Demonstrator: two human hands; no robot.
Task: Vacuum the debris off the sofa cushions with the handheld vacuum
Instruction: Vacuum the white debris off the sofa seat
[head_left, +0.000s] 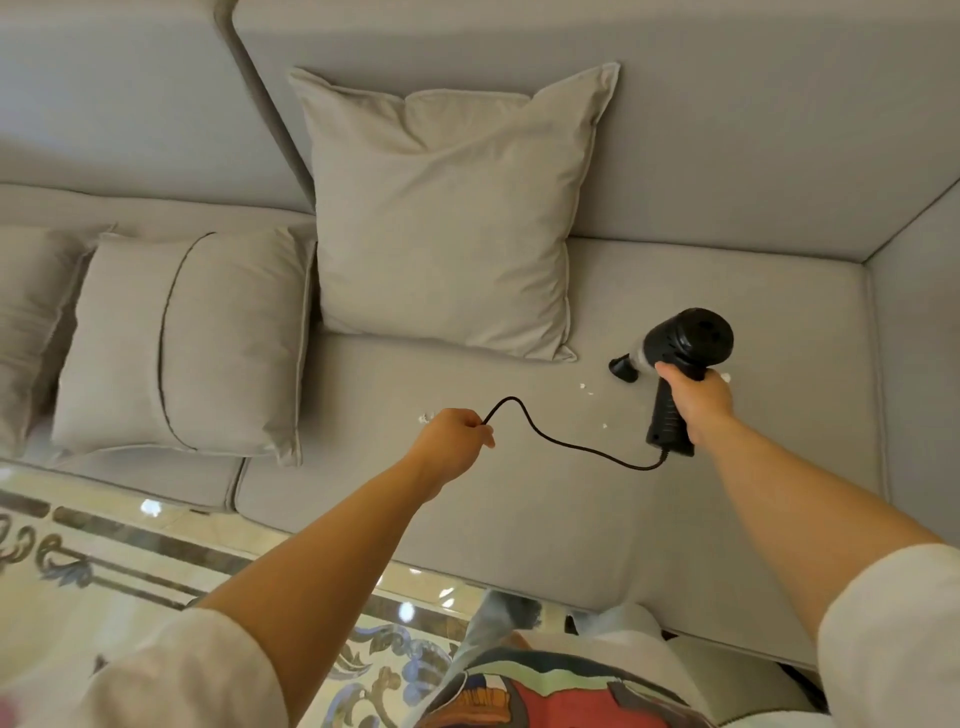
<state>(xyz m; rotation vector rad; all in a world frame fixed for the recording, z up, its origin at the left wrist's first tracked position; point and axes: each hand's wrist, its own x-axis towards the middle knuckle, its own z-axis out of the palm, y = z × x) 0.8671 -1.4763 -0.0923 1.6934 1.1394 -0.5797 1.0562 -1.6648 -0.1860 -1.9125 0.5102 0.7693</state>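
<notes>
The handheld vacuum (680, 364) is in use over the right seat cushion (519, 519) of the grey sofa. The right hand (698, 405) grips its pistol handle, fingers wrapped round the grip, and the black nozzle (623, 368) points left and down, at or just above the fabric; whether it touches cannot be told. A black cord (561, 444) runs from the base of the handle in a loose loop across the cushion to the left hand (454, 441), whose fingers are curled and pinch the cord, lifting it clear of the seat.

Debris remains. Small white crumbs (584, 387) lie just beside the nozzle, on the near side. Another white fleck (604, 426) sits nearer the front edge, beside the handle. A further piece (427, 417) shows just beyond the left hand, and a white scrap (724, 376) shows behind the right hand, partly hidden.

Judgement: the work is under way but not complete on this cushion. At least four patches of debris are still to be collected, all within near reach of the nozzle. The large throw pillow (447, 218) stands against the backrest and two smaller pillows (182, 343) lie on the left seat; the fabric beneath them is hidden, so its condition cannot be assessed. No debris is visible on the exposed part of the left seat.
</notes>
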